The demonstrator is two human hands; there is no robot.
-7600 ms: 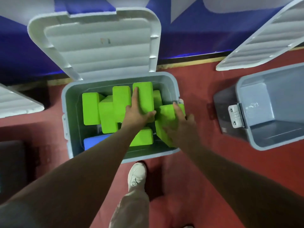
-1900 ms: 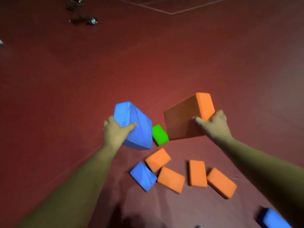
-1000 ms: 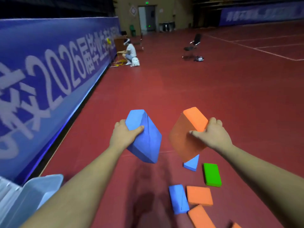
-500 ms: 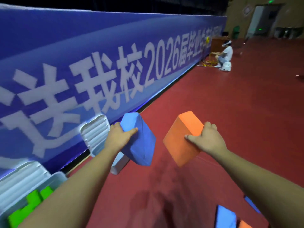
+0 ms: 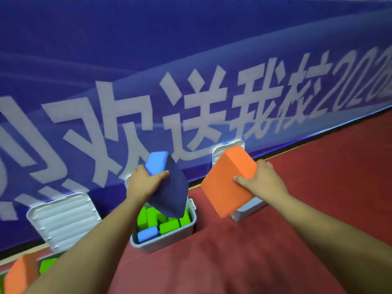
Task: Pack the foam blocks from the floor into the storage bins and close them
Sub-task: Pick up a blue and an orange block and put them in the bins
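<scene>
**One block in each hand, above the open bins**

Head view: the left hand grips a blue foam block by its upper end, thumb on the near face and fingers wrapped over the far side; the block hangs tilted, its lower corner above the middle bin, probably so it can drop straight in. That bin stands open and already holds green blocks and a small blue block, packed close, so little room seems left.

The right hand clasps an orange foam block at its right edge, thumb across the broad face; the block slants down to the left, in front of the right bin, whose lid leans back against the blue banner; the inside of that bin is hidden.

Both forearms reach forward and slightly apart, wrists nearly straight; each hand seems aimed at its own bin.

At lower left a third bin's ribbed lid stands open, with an orange piece and a green one below it; all the bins sit on the red floor along the banner; no lid is closed yet.
</scene>
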